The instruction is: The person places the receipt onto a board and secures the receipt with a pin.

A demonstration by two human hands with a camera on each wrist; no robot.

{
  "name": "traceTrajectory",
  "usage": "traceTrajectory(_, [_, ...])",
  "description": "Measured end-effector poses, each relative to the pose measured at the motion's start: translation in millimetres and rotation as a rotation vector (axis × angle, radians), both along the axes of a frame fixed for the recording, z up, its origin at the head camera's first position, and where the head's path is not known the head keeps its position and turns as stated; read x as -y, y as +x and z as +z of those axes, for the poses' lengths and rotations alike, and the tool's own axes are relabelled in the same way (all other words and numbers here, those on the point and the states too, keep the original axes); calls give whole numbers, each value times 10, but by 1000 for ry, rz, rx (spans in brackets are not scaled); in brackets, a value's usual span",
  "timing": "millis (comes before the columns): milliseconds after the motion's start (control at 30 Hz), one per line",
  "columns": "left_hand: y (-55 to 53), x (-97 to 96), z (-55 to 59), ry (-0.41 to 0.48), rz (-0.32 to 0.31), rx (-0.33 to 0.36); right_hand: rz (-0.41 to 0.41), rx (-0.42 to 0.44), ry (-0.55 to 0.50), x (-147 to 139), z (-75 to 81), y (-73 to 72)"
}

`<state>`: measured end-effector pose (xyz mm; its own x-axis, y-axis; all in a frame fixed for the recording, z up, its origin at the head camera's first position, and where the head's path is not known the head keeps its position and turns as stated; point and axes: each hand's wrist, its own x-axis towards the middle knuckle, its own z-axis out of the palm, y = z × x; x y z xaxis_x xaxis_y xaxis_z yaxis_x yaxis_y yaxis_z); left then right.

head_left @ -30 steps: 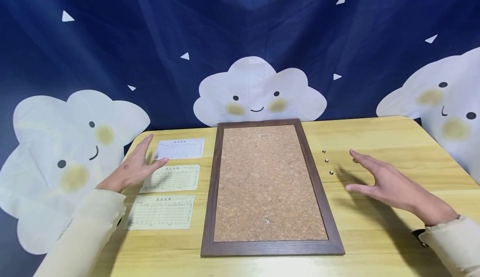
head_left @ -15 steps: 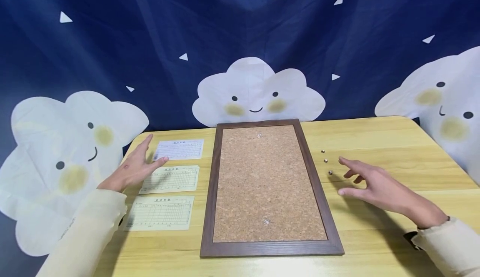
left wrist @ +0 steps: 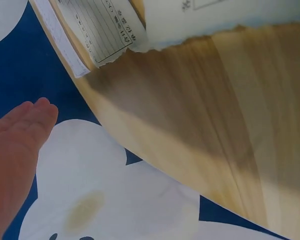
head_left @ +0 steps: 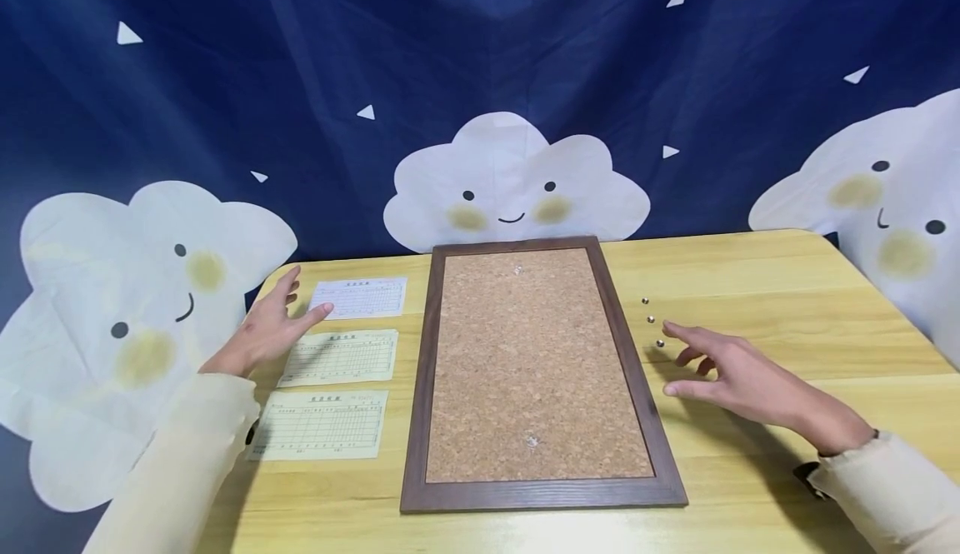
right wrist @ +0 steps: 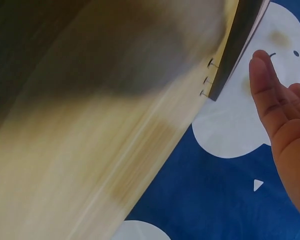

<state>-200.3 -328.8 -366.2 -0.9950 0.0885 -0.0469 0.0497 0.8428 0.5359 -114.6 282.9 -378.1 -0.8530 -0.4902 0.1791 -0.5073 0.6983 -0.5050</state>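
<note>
My left hand [head_left: 266, 333] hovers near three printed paper slips on the left: a top slip [head_left: 363, 297], a middle slip [head_left: 345, 358] and a bottom slip [head_left: 322, 425]. Its thumb points toward the top slip, and it holds nothing. At the right, my right hand [head_left: 742, 375] is held over the table with fingers loosely bent and nothing in them. Just ahead of its fingertips lie three small metal thumbtacks [head_left: 651, 319], their pins showing in the right wrist view [right wrist: 206, 80]. Between the hands lies a cork board [head_left: 536, 362] in a dark wooden frame.
Two small clear spots [head_left: 532, 441] show on the cork, one near each end. The wooden table [head_left: 757, 279] has rounded back corners. Behind it hangs a dark blue curtain [head_left: 322, 79] printed with white clouds.
My right hand has moved left toward the thumbtacks, its fingers bending a little. The left hand has shifted slightly, its fingers now a bit more bent. Slips, tacks and board stay put.
</note>
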Motion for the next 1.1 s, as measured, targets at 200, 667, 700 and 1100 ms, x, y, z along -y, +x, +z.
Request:
traceTrajectory(200, [-55,-4,-12,68,15,33,24,54,-36,50,-31,-45])
traceTrajectory(667, [-223,-62,-30,174,49,53,92,152,-108,172,-115,-118])
traceTrajectory(700, [-231,-51,-36,172,51,46,96,153,-107,181,-120,-122])
traceTrajectory(1100, [-309,61,-126,166,61,31,144,219,-114,219,-109,-153])
